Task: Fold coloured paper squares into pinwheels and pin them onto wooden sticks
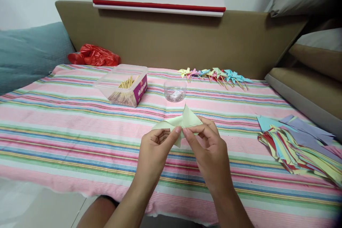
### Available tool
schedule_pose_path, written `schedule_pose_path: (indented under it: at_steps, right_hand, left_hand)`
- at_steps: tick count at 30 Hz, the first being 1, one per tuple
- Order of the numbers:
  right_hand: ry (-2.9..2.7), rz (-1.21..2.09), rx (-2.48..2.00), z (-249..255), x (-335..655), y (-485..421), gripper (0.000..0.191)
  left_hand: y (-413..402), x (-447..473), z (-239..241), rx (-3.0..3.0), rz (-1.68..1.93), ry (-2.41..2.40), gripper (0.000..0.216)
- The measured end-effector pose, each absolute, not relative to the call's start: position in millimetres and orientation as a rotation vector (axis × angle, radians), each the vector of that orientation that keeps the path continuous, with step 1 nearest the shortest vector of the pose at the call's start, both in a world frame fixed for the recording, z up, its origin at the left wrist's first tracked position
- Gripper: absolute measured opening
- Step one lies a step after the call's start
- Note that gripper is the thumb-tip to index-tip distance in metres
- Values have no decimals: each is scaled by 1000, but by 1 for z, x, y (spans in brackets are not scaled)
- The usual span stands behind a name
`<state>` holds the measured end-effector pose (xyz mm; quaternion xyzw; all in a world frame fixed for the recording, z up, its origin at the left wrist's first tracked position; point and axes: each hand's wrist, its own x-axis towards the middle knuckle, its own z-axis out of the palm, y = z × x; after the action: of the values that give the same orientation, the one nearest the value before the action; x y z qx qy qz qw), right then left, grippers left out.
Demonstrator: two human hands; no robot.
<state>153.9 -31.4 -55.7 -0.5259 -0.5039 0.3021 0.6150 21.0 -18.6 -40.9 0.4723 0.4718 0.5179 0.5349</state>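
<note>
Both hands meet over the striped bedsheet (66, 121), the left hand (155, 149) and the right hand (208, 149) each pinching the pale green paper (184, 121) with fingertips closed on its middle, its folded points sticking up and out to the left. Beyond it sit a small clear cup (175, 91) and a clear plastic box of wooden sticks (123, 84), with a row of finished paper pinwheels (213, 74) further back. A stack of coloured cut papers (299, 146) lies well off to the right.
</note>
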Motion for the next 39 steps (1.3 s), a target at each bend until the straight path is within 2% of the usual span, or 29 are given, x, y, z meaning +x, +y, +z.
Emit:
schedule_pose_path:
  at_steps: [11, 12, 15, 17, 18, 23, 26, 33, 37, 39]
  right_hand:
    - [-1165, 719, -1200, -52, 153, -34, 15]
    - [-1127, 750, -1173, -50, 154, -34, 19]
    - [-998, 858, -1099, -46, 159, -35, 53]
    - [-1013, 896, -1130, -44, 166, -36, 63]
    - [-1043, 906, -1168, -42, 171, -36, 61]
    - [-1160, 1106, -1248, -33, 189, -42, 25]
    - [-1225, 1151, -1238, -32, 193, -44, 18]
    - [-1341, 1142, -1307, -41, 194, -39, 18]
    - [-940, 1179, -1199, -43, 182, -37, 29]
    - [-712, 1199, -1079, -43, 173, -36, 34]
  left_hand:
    - [-21, 20, -37, 1248, 1258, 1155, 40]
    - [-21, 20, -37, 1250, 1254, 1152, 40]
    - [-20, 19, -38, 1252, 1221, 1150, 41]
    - [-19, 18, -39, 1266, 1182, 1125, 44]
    - [-19, 17, -39, 1279, 1156, 1106, 45]
    - [-19, 12, -37, 1396, 1011, 1066, 45]
    - [-19, 10, -36, 1464, 964, 1068, 47]
    - [-16, 8, -36, 1465, 898, 1065, 40]
    - [-18, 15, -33, 1240, 1010, 936, 21]
    - [-20, 21, -35, 1108, 1071, 904, 23]
